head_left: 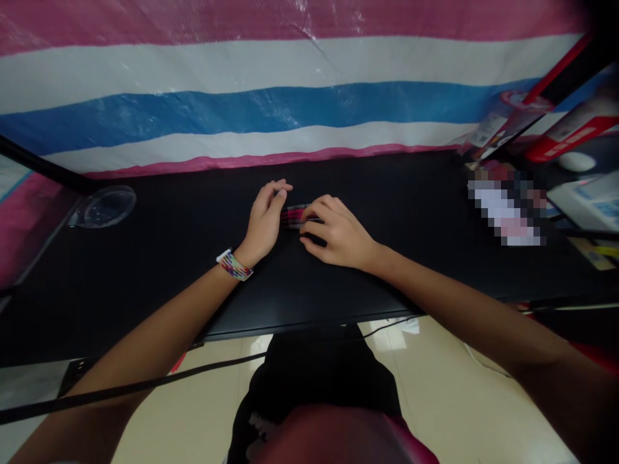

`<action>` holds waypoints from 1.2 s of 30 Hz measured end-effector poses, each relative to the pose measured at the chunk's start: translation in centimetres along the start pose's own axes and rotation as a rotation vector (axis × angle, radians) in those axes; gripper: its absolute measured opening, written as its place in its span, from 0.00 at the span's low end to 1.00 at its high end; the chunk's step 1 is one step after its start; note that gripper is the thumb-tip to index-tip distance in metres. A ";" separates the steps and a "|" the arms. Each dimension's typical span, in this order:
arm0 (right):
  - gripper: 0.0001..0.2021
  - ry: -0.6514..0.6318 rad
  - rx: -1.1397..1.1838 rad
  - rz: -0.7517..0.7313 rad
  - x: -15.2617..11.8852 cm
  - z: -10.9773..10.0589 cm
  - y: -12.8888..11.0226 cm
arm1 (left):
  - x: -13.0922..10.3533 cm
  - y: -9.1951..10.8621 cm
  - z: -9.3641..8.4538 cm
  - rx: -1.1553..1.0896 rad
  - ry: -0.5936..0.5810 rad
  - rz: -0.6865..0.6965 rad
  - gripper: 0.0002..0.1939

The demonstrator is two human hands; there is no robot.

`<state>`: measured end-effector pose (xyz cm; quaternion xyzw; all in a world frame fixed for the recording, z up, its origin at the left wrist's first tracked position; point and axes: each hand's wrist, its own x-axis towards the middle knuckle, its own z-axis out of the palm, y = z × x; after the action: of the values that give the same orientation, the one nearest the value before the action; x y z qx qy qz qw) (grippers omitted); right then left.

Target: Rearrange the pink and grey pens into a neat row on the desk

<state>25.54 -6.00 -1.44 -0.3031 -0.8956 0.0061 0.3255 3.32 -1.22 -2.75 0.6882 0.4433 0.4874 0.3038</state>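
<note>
hands meet near the middle of a matte black worktop (pixel 169 258), around a small flat bundle of pink, white and dark striped material (pixel 293 215). the left hand (pixel 265 219) stands on its edge just left of the bundle, fingers (pixel 278 190) pressed together and stretched forward, its side against the bundle's left end. a woven multicoloured wristband (pixel 235 265) circles the left wrist. the right hand (pixel 336 231) lies palm down over the bundle's right part, fingers (pixel 314 212) curled and close together, tips pressing on the striped material; whether they pinch it cannot be told. a round clear plastic lid (pixel 107 206) sits well apart at the worktop's left end. red and white cardboard boxes (pixel 570 129) crowd the far right end. a pink, white and blue striped woven tarpaulin (pixel 271 103) hangs behind the worktop.
</note>
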 end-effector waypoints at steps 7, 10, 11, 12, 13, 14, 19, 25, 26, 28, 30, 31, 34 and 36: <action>0.10 0.001 -0.011 -0.070 0.1 -0.3 -0.1 | -0.1 0.4 0.0 0.016 -0.010 0.001 0.17; 0.09 -0.038 -0.054 -0.097 0.3 -0.5 -0.1 | -0.1 0.4 0.0 0.027 -0.008 0.015 0.17; 0.09 -0.057 -0.066 -0.096 0.2 -0.4 -0.1 | -0.1 0.4 0.1 0.025 -0.007 0.021 0.17; 0.09 -0.074 -0.069 -0.096 0.2 -0.4 0.1 | -0.1 0.3 0.1 0.020 -0.007 0.029 0.17; 0.09 -0.084 -0.064 -0.101 0.2 -0.3 0.2 | -0.1 0.3 0.1 0.014 -0.006 0.041 0.17; 0.09 -0.088 -0.053 -0.110 0.1 -0.2 0.3 | -0.2 0.4 0.1 0.005 -0.009 0.058 0.17; 0.12 0.008 0.095 -0.098 -0.2 0.0 0.9 | -0.3 1.8 -0.3 0.023 -0.137 0.189 0.18; 0.11 0.218 0.334 0.103 0.1 -0.9 1.2 | -0.5 3.4 -1.0 0.239 -0.217 0.305 0.18; 0.11 0.232 0.359 0.137 0.2 -1.0 1.3 | -0.5 3.4 -1.1 0.217 -0.213 0.295 0.17; 0.10 0.235 0.428 0.228 0.5 -1.2 1.6 | -0.4 3.1 -1.1 0.162 -0.187 0.266 0.14; 0.10 0.230 0.552 0.366 0.7 -1.4 2.3 | -0.3 2.6 -1.1 0.111 -0.147 0.235 0.13; 0.09 0.229 0.632 0.448 0.8 -1.6 2.7 | -0.2 2.4 -1.1 0.088 -0.125 0.218 0.13; 0.10 0.248 0.847 0.651 1.0 -2.0 4.1 | 0.2 1.7 -1.2 0.003 -0.060 0.153 0.13; 0.09 0.265 0.920 0.746 1.1 -2.3 4.8 | 0.4 1.6 -1.4 -0.051 -0.023 0.111 0.13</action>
<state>28.79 -1.91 -0.03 -0.4228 -0.5864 0.4686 0.5077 2.58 -1.56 -0.82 0.7093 0.3884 0.5066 0.2989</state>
